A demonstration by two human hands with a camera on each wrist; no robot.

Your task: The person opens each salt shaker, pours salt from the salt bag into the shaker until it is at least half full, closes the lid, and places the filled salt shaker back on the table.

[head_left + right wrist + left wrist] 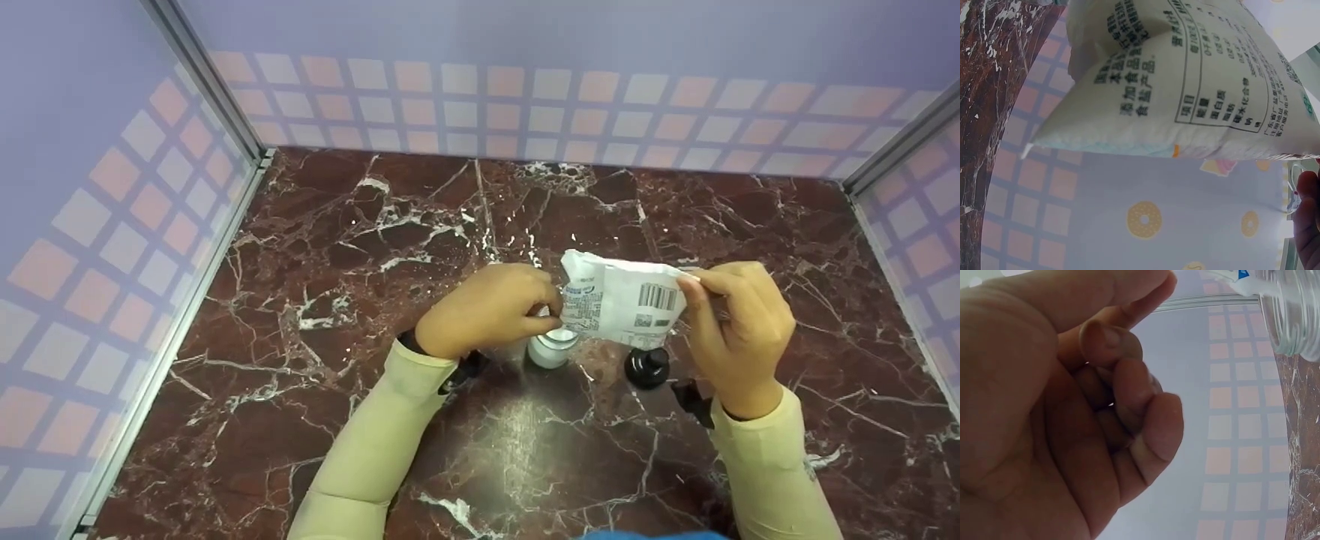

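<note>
A white printed salt bag is held up sideways between both hands, its bulging back filling the upper right wrist view. My right hand pinches its upper right corner between thumb and fingers. At the bag's left edge, my left hand has thumb and forefinger together at it. The other left fingers are curled in with nothing in the palm. Just below the left fingertips stands a small glass jar with white stuff in it; its threaded rim is near the bag's corner. The bag's mouth is hidden.
A black knobbed lid or stopper sits right of the jar. White grains lie scattered on the dark red marble tabletop behind the left hand. Tiled lilac panels enclose the back and both sides.
</note>
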